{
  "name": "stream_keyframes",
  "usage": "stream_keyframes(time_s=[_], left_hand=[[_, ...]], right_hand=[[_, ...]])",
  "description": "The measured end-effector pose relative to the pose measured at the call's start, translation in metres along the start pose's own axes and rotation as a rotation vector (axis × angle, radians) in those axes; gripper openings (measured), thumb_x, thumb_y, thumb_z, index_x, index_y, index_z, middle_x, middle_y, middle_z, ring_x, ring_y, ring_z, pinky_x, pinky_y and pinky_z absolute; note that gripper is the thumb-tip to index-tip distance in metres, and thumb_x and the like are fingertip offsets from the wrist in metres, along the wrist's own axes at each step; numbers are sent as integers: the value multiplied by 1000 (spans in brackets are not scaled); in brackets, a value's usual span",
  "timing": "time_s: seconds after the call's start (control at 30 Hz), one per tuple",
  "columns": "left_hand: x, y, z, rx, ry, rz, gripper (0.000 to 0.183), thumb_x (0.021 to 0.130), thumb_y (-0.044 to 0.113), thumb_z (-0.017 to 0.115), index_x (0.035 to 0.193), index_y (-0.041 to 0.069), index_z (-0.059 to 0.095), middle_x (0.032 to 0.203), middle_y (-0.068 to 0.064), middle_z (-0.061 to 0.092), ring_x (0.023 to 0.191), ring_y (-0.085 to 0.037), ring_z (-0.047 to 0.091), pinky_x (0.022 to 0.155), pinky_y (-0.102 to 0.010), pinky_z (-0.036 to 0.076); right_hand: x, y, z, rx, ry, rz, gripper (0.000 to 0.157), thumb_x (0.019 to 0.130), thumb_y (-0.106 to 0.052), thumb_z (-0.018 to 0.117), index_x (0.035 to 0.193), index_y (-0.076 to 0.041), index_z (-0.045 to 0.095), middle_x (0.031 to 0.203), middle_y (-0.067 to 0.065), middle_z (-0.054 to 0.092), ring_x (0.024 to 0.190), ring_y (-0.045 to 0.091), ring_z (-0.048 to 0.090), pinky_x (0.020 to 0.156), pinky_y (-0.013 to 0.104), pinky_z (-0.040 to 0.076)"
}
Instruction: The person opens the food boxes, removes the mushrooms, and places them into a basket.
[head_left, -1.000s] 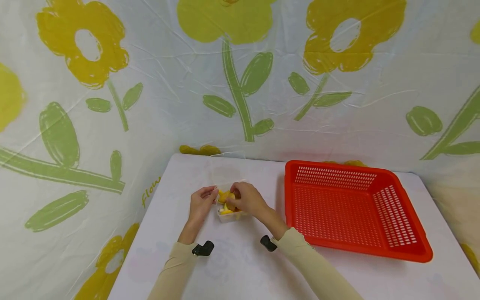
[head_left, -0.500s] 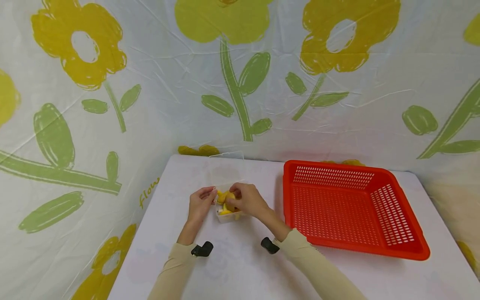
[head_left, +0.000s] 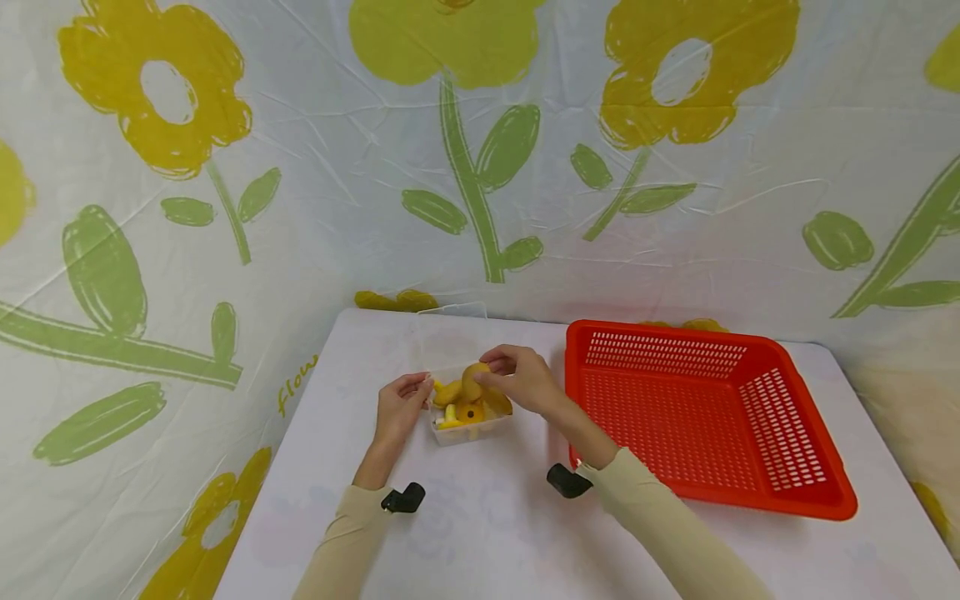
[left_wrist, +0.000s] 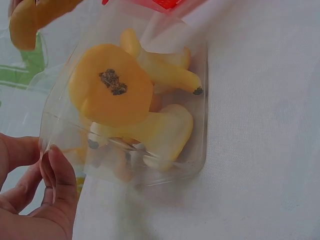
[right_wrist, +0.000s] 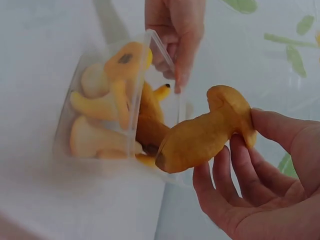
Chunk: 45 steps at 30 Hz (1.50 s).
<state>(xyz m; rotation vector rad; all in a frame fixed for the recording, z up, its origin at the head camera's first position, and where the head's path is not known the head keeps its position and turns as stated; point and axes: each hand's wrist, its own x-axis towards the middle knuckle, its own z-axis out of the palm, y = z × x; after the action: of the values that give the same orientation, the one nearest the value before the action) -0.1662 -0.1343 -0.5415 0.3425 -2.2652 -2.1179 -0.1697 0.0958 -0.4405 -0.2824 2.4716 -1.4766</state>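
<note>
A clear plastic box with several yellow-orange mushrooms in it stands on the table, its clear lid raised at the back. My left hand pinches the box's left rim between thumb and fingers. Over the box's right side, my right hand holds one brownish-yellow mushroom by its cap, thumb on one side and fingers on the other. This mushroom's stem points toward the box opening. In the left wrist view one mushroom shows a round cap with a dark patch in its middle.
To the right of the box stands a large red perforated plastic basket. The table has a pale cover, and a flower-printed cloth hangs behind it and along the left. Black wrist cameras stick out below each hand.
My right hand has moved up and to the right from inside the box, bringing a mushroom with it. More of the box's contents shows. The left hand stays at the rim.
</note>
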Motion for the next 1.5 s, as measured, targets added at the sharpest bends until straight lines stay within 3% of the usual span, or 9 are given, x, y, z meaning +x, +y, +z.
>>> stream_keyframes(time_s=[0.1,0.2,0.3,0.6,0.83,1.1,1.27,1.5], left_hand=[[-2,5,1,18,-16,-7,32,98,7,69,121,-15,66,107,-30,69,84,-36,65,66,-25,58],[-13,24,2,36,-27,-13,31,99,5,66,121,-17,64,110,-34,67,91,-45,63,69,-27,59],[-22,39,3,38,-31,-13,31,99,4,66,121,-18,64,111,-35,67,91,-44,63,70,-25,58],[1,0,5,-9,-15,-9,31,98,7,69,121,-14,67,107,-28,70,79,-25,64,63,-20,55],[0,-1,4,11,11,-4,31,98,12,71,120,-9,69,104,-20,73,73,-15,62,62,-17,53],[-3,1,1,41,20,-40,31,99,16,71,122,-5,70,111,-21,72,76,-20,62,69,-23,56],[-4,2,4,42,22,-37,29,99,15,71,120,-5,71,108,-20,72,76,-22,62,68,-23,57],[-5,2,5,41,25,-30,29,98,13,70,120,-6,70,108,-20,72,75,-17,62,64,-17,54]], right_hand=[[-4,3,-14,33,-8,19,36,96,-26,74,123,-3,69,112,11,69,105,27,64,93,36,57],[-9,5,-27,69,-11,44,38,97,-27,73,125,-2,67,113,11,69,105,27,65,93,38,56],[-14,9,-40,103,-15,68,40,97,-29,73,126,-2,66,113,12,70,105,27,65,95,42,55],[-24,29,-81,212,13,153,48,97,-34,74,130,-2,63,122,15,69,109,28,68,96,42,56],[-34,43,-119,251,24,184,54,99,-38,70,136,0,58,131,17,64,115,28,66,99,40,55],[-40,64,-148,227,9,180,55,104,-35,63,142,4,53,135,21,59,117,29,63,102,43,53],[-41,80,-157,162,2,200,56,105,-33,60,142,8,50,135,24,58,117,32,64,102,46,52],[-31,103,-156,54,0,278,48,103,-30,65,129,10,59,121,22,66,108,34,66,96,46,56]])
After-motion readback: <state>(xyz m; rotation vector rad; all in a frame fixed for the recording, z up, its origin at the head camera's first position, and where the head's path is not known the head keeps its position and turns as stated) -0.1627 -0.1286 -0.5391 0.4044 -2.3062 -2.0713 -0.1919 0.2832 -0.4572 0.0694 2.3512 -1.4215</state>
